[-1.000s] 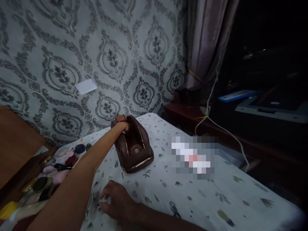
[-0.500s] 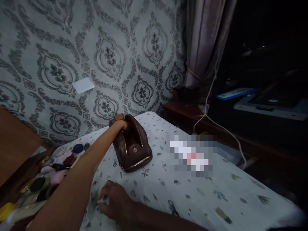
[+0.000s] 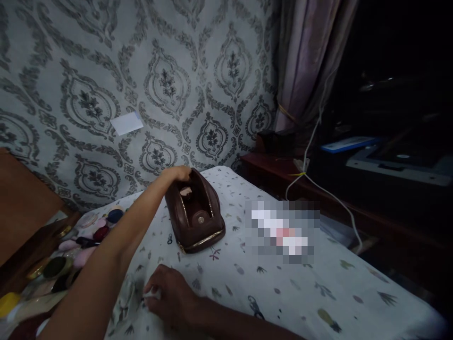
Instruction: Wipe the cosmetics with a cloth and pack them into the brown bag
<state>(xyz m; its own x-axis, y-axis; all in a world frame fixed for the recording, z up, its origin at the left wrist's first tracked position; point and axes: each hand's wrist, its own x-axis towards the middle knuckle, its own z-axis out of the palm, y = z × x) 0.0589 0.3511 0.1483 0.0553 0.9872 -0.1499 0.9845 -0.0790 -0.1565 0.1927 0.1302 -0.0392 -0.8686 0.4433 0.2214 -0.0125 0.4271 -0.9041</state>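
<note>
brown bag [image 3: 197,230] sits on the patterned sheet [image 3: 244,278] near the wall [image 3: 152,38], its mouth gaping, with a pale item [image 3: 186,191] showing inside. the left hand [image 3: 183,173] is at the far end of the mouth, fingers bent over the rim; the fingertips are hidden, so i cannot tell whether they grip anything. the right hand [image 3: 170,293] is nearer the viewer, well apart from the bag, half curled, with a whitish patch between thumb and fingers; i cannot tell whether that is a held thing or bare sheet. to work well at the mouth, i would spread the rim gently and hold the fingers clear of the zip teeth [image 3: 211,210], which could scrape. the leather looks soft, so a light steadying touch on the near end should stop it sliding. the left forearm crosses the view of the jars and tubes [image 3: 54,268], so a raised elbow seems wise.
</note>
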